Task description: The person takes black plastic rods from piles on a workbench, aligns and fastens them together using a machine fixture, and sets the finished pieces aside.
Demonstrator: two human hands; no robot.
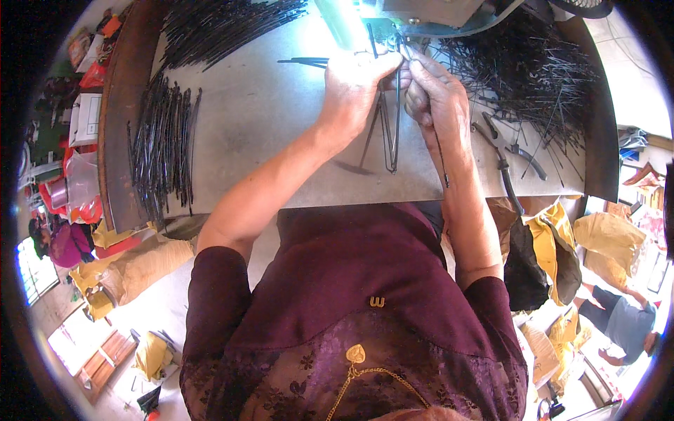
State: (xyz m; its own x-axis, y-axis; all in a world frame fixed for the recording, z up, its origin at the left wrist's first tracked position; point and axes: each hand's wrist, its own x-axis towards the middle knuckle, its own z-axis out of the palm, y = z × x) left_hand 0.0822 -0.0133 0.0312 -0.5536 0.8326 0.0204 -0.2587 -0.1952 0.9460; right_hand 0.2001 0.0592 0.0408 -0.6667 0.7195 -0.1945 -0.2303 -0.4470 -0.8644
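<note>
Two bare hands meet at the far edge of the grey worktable (281, 112), under a machine head (421, 14) with a bright lamp. The left hand (358, 81) is closed round the upper ends of a few thin black metal rods (390, 133), which hang down and splay over the tabletop; their exact count cannot be told. The right hand (437, 95) is clenched just beside it, pinching one more thin rod (441, 158) that runs down along the wrist. Right of the hands lies one pair of pliers (507, 151) on the table. Three heaps of the same black rods lie around: a neat bundle (163, 147) at the left edge, a spread (225, 28) at the far left, and a tangled pile (526, 70) on the right. Brown and yellow paper sacks (562, 245) sit below the table
</note>
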